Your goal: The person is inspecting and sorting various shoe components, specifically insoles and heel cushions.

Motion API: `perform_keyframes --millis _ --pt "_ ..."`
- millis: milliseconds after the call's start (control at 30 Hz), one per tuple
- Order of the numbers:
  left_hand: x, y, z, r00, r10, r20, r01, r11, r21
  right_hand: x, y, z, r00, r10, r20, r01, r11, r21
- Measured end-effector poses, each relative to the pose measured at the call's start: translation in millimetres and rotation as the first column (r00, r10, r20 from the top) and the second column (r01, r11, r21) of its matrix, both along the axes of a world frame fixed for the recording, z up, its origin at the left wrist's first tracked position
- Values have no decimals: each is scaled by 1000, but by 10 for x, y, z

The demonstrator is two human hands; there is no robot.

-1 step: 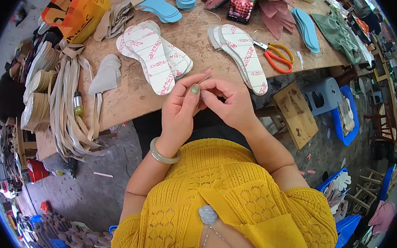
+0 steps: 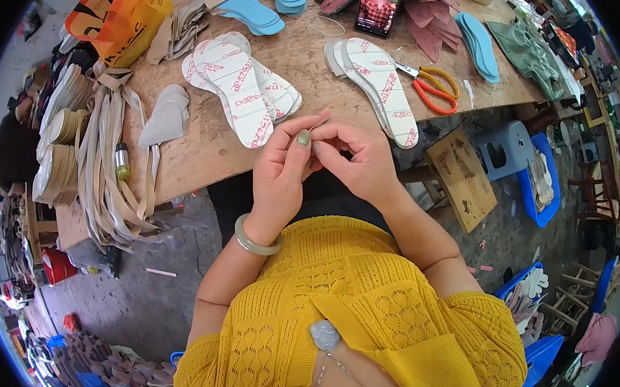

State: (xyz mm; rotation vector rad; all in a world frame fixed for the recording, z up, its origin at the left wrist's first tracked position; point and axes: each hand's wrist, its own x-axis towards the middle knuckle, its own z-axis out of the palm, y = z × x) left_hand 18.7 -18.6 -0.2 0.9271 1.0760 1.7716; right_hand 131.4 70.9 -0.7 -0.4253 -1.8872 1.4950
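At the table's front edge my left hand and my right hand meet, fingertips pinched together. Whatever is between them is too small or hidden to make out. Just beyond my left hand lies a pile of white insoles with red print. A second stack of such insoles rests beyond my right hand. To the right of that stack are scissors with orange and yellow handles.
Fabric strips hang over the table's left edge, near an orange bag. Light blue insoles and a phone lie farther back. A wooden stool and a blue basket stand at the right.
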Motion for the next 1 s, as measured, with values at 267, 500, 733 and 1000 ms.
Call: perform_keyframes --millis 267,500,733,1000 --pt "54 3 37 998 44 -33 -46 998 -50 8 -10 -28 997 68 -45 -78 951 -300" --pt "-6 -42 -76 905 157 -395 -216 970 -109 23 -33 26 999 5 46 2 990 -142" --pt "-10 -29 -103 877 188 -442 -251 964 -87 24 -29 41 993 -28 116 42 992 -122" --pt "-19 -1 -43 970 109 -219 -129 989 -78 15 13 4 995 -16 102 32 987 -155"
